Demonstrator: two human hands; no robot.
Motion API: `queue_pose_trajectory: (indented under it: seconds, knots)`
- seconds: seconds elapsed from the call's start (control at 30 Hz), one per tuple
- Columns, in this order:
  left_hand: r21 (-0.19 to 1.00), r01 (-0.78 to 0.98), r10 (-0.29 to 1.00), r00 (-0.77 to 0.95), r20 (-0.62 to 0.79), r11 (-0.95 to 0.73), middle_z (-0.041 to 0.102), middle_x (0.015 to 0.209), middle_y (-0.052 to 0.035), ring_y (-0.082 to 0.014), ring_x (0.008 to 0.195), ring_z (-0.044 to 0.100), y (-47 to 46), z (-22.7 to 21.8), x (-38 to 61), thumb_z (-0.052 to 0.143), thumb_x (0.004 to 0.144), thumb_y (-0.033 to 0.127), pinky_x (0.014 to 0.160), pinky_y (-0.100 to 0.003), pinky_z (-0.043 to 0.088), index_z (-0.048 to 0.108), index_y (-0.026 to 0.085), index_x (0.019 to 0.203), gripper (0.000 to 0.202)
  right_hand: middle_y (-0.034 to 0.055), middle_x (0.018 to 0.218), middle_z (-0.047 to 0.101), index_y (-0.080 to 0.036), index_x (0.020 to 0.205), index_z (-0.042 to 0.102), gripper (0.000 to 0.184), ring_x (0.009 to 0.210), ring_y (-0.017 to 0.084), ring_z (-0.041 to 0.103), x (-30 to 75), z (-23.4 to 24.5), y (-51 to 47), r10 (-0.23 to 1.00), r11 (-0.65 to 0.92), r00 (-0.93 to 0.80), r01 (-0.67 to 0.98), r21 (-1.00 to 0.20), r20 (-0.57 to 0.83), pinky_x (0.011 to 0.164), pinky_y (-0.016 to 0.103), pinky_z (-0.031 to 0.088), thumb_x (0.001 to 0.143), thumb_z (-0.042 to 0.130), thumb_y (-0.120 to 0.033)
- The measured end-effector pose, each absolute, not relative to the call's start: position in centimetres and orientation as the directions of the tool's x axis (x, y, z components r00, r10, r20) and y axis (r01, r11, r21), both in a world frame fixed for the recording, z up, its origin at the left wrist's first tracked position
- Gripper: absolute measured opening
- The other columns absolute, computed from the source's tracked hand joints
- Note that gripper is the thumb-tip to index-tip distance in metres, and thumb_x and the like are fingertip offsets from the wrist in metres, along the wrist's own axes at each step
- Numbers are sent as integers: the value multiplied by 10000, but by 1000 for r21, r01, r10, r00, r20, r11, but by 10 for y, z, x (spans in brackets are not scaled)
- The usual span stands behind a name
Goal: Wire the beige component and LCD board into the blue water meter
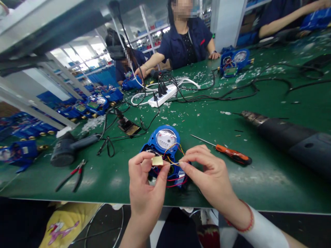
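Note:
A blue water meter with a round white dial lies on the green bench in front of me, its lower housing open and red, yellow and dark wires coming out. Over that housing, my left hand is closed, holding a small pale yellow block between thumb and fingers. My right hand pinches a thin white strand that runs toward the left fingertips; whether it is a wire or a sleeve I cannot tell. Both hands partly hide the housing.
Right of the meter lie an orange screwdriver and a large dark power tool. Pliers, a heat gun and a small stand are at left. Beyond are a white power strip, cables, more meters and co-workers.

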State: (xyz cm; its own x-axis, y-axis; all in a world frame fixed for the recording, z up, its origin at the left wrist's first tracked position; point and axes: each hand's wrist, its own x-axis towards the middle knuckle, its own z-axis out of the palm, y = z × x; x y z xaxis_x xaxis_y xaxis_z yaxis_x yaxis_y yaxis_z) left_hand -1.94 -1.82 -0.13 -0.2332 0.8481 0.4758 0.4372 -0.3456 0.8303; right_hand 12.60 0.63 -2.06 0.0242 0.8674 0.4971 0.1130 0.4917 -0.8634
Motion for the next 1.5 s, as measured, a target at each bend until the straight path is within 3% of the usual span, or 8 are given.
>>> queue_pose_trajectory:
  seconds: [0.2,0.37,0.47,0.57,0.63,0.83,1.27,1.5]
  knots:
    - [843,422,830,-292,475,-334,639,777,31,-129,695,670,-18,3,-21,709,770,118,682,-250,526,476,239,1007,353,12,714,618,-175,668,652,123,715,147,554,129,-29,11,940,304,179,-47,-951,292,657,279,412,791,645,-174]
    - [838,433,842,-264,470,-332,649,801,20,-129,728,675,-19,2,-24,711,780,124,705,-239,519,477,240,1029,361,-4,628,536,-167,689,599,279,609,128,470,139,-36,13,944,173,271,77,-982,187,593,271,354,893,553,-352]
    - [830,440,837,-259,482,-342,631,834,17,-122,728,672,-20,2,-24,719,767,118,695,-232,516,485,234,1030,370,-6,641,499,-167,673,536,259,632,131,456,140,-33,12,910,257,277,207,-944,308,621,275,360,902,533,-288]
    - [836,434,830,-282,481,-336,622,851,13,-122,720,671,-18,3,-22,727,759,128,689,-236,516,489,225,1021,367,30,854,576,-163,828,592,30,869,167,514,135,-29,8,867,444,113,261,-857,484,786,304,405,852,580,-151]
    - [840,432,828,-295,476,-329,622,849,12,-127,710,669,-17,4,-21,735,754,145,672,-242,517,488,223,1020,371,40,928,595,-172,887,635,64,950,186,503,132,-27,6,845,520,-14,261,-813,535,838,329,403,834,634,-134]
    - [837,437,838,-273,472,-329,644,792,24,-132,708,676,-16,3,-20,731,764,143,692,-245,518,479,235,1013,366,38,838,627,-170,781,660,97,858,184,524,127,-29,8,794,593,-20,251,-765,608,768,356,410,849,636,-105]
    - [807,476,808,-282,517,-350,664,753,31,-111,702,675,-19,6,-22,694,757,70,683,-199,519,472,230,999,366,16,743,602,-176,696,660,119,717,138,557,132,-38,10,952,225,253,-205,-953,170,647,266,430,811,644,-203]
    - [808,493,809,-301,506,-322,666,779,32,-103,717,675,-22,3,-26,697,757,75,682,-181,520,488,229,1009,361,16,798,617,-157,757,629,115,821,149,528,134,-36,3,844,503,97,197,-842,527,752,297,419,858,626,-101]
